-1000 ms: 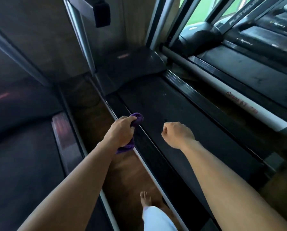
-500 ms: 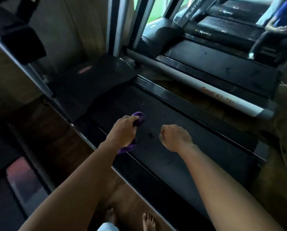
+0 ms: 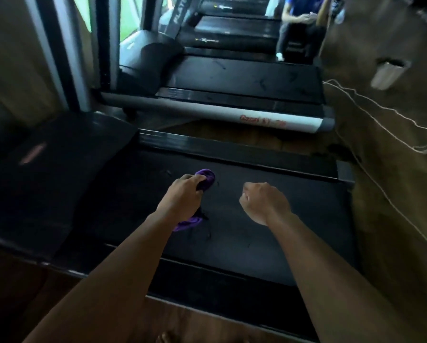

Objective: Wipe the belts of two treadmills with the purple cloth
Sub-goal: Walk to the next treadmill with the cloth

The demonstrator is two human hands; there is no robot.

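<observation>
Purple cloth (image 3: 205, 176) is bunched low over the middle of the near treadmill's belt (image 3: 269, 233), a matte black, scuffed surface framed by glossy black side rails. Beyond a strip of brown wooden floor (image 3: 222, 134) stands a 2nd treadmill (image 3: 244, 78) with a pale grey rail bearing red lettering. Behind it a person in a blue top (image 3: 299, 28) sits. A thin white cord (image 3: 380, 112) loops across the right. The left hand (image 3: 182, 196) grips the cloth, fingers curled round its soft folds. The right hand (image 3: 264, 203) hovers over the belt in a loose fist, holding nothing.
</observation>
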